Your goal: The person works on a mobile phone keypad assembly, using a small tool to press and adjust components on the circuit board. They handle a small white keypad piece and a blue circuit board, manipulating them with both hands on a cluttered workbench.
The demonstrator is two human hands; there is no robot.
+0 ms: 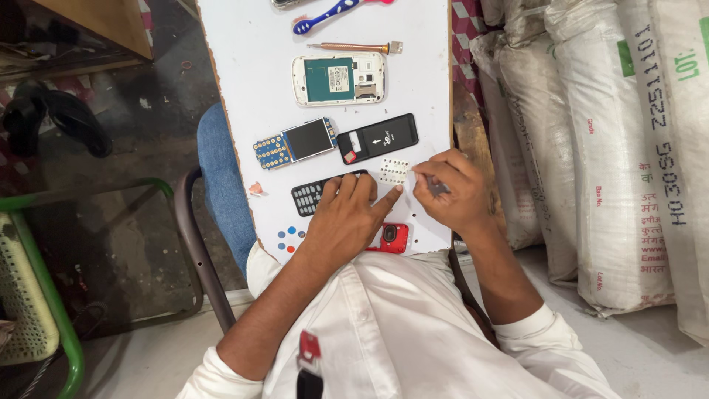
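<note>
Head view, looking down: a person in a white shirt works at a white table [244,44] laid across the lap, phone parts spread over it. Left hand [346,222] rests flat on the board, index finger stretched to touch the corner of a small white dotted keypad sheet [394,171]; it grips nothing. Right hand [450,193] is curled tight w/ fingertips pinched on a thin dark tool [439,189], kind unclear, just right of that sheet. Under the left hand's fingers lies a black keypad [314,193], partly covered. Below the left hand's thumb side, a red phone shell [393,238] w/ a round camera hole sits near the table's front edge. Above the hands, a blue circuit board w/ screen [297,142] lies tilted, beside a black back cover [378,137]. Farther up is a white phone frame [338,78] w/ a teal panel, then a copper-coloured screwdriver [354,47] and a blue toothbrush [325,16]. Small red and blue round dots [291,238] sit at the board's left front. White sacks [591,148] are stacked to the right; a green chair frame [44,295] stands at left.
</note>
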